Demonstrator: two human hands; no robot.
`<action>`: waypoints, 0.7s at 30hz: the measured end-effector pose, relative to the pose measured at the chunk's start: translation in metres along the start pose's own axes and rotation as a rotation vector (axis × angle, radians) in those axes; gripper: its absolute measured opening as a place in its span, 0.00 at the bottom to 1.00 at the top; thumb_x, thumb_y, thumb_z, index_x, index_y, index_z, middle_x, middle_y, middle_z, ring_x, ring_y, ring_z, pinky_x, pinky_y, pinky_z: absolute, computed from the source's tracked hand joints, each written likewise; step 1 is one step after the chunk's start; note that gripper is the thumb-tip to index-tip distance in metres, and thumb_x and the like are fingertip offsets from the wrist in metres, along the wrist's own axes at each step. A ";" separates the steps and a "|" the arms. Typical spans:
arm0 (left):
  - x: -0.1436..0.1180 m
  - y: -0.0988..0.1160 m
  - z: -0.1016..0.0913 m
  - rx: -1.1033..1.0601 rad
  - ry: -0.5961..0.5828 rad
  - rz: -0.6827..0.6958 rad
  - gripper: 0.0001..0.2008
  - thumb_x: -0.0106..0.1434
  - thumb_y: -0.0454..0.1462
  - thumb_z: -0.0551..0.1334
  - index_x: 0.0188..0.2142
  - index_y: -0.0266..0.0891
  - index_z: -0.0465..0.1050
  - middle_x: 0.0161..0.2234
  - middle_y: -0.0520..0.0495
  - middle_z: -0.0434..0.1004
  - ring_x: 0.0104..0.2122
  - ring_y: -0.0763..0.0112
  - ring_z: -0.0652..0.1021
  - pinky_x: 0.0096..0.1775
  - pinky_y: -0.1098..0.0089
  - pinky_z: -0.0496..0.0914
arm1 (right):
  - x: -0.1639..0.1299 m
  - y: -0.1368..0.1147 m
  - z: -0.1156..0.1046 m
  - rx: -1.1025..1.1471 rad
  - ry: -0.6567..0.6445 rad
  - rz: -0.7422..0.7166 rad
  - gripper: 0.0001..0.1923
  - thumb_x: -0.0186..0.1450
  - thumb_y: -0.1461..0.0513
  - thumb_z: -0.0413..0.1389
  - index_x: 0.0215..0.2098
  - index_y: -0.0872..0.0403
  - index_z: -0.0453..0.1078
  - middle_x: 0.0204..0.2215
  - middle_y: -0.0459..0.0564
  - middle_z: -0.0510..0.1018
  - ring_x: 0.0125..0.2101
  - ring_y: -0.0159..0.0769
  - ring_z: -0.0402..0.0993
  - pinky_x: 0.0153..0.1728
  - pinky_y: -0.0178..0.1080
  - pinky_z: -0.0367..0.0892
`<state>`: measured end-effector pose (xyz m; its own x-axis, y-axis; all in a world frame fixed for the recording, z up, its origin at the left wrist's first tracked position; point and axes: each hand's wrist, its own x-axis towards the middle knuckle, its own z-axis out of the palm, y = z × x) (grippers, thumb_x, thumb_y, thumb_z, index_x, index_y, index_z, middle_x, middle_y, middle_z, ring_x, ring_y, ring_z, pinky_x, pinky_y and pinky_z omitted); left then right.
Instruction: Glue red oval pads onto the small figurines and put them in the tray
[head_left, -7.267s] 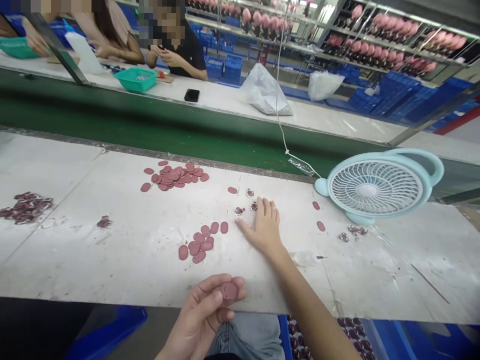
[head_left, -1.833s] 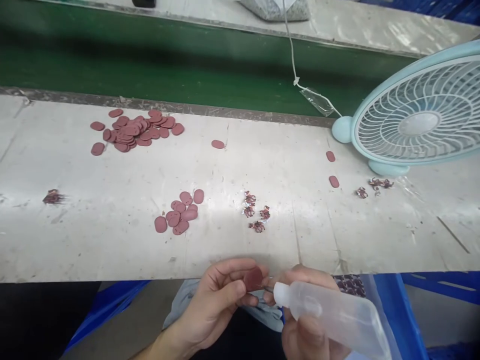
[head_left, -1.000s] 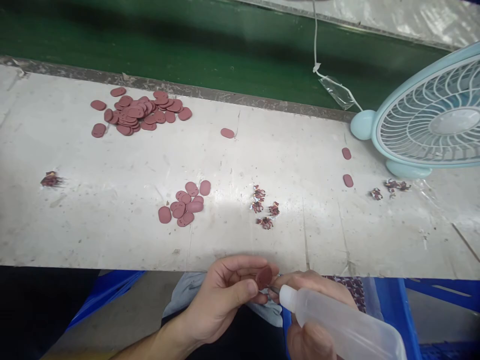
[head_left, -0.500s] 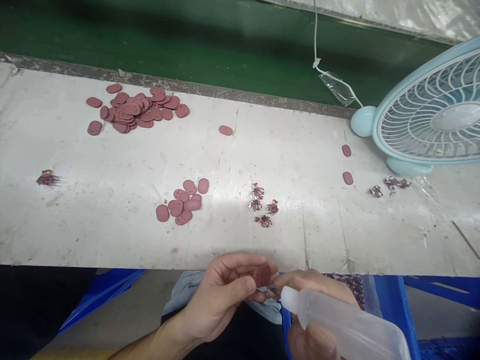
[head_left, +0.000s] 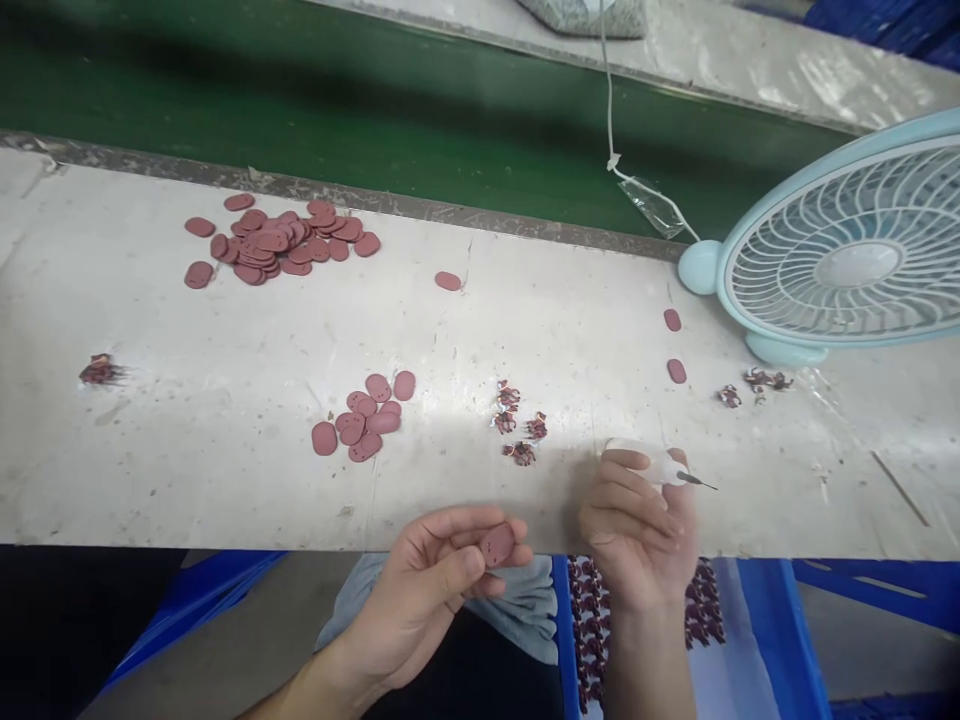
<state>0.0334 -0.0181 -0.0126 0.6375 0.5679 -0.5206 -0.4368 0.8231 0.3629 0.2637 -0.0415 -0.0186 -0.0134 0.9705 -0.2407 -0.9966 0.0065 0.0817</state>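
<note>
While my left hand (head_left: pixel 431 585) pinches the disc (head_left: pixel 496 544) at the tabletop (head_left: pixel 225 480) edge, my right hand (head_left: pixel 637 525), closed on the bottle (head_left: pixel 660 467), sits just right of it; needle tip points right, away from disc; l. hand nearer.

Your left hand (head_left: pixel 435 585) sits at 6 o'clock, just off the near edge of the bench (head_left: pixel 187 400), with an oval disc (head_left: pixel 496 545) on its fingertips. Your right hand (head_left: pixel 637 525) lies at 5 o'clock over that edge, a squeeze bottle (head_left: pixel 660 466) in it. The small disc cluster (head_left: pixel 364 420) lies at 11 o'clock from your left hand, the big pile (head_left: pixel 281 240) at 10 o'clock beyond it, the fan (head_left: pixel 840 265) at 2 o'clock.
</note>
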 end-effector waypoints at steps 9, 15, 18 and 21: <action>-0.007 0.013 -0.013 0.022 0.049 0.045 0.12 0.65 0.35 0.68 0.48 0.40 0.81 0.51 0.39 0.83 0.48 0.60 0.83 0.39 0.78 0.78 | 0.003 0.036 0.024 -2.281 -0.087 -0.352 0.15 0.71 0.65 0.56 0.55 0.50 0.75 0.31 0.48 0.77 0.27 0.35 0.73 0.26 0.37 0.67; -0.010 0.015 -0.015 0.021 0.054 0.055 0.12 0.65 0.36 0.69 0.48 0.39 0.82 0.51 0.38 0.83 0.47 0.61 0.83 0.38 0.78 0.78 | 0.027 0.031 0.020 -2.923 -0.091 -0.176 0.15 0.72 0.66 0.52 0.54 0.53 0.73 0.35 0.50 0.77 0.30 0.42 0.76 0.27 0.40 0.64; -0.010 0.014 -0.016 0.005 0.048 0.062 0.12 0.65 0.36 0.69 0.48 0.38 0.82 0.50 0.38 0.83 0.46 0.62 0.83 0.37 0.78 0.77 | 0.022 0.031 0.026 -2.905 -0.101 -0.214 0.09 0.70 0.66 0.55 0.46 0.52 0.75 0.37 0.51 0.75 0.35 0.43 0.76 0.30 0.40 0.67; -0.010 0.014 -0.016 0.005 0.040 0.078 0.11 0.65 0.36 0.69 0.48 0.39 0.82 0.50 0.38 0.83 0.46 0.62 0.83 0.37 0.78 0.77 | 0.009 0.036 0.039 -2.584 -0.102 -0.256 0.09 0.70 0.66 0.56 0.45 0.49 0.75 0.41 0.50 0.74 0.36 0.38 0.75 0.32 0.38 0.70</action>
<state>0.0112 -0.0122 -0.0148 0.5756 0.6299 -0.5215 -0.4806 0.7765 0.4075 0.2305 -0.0231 0.0198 -0.0185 0.9991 -0.0382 0.8078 -0.0076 -0.5894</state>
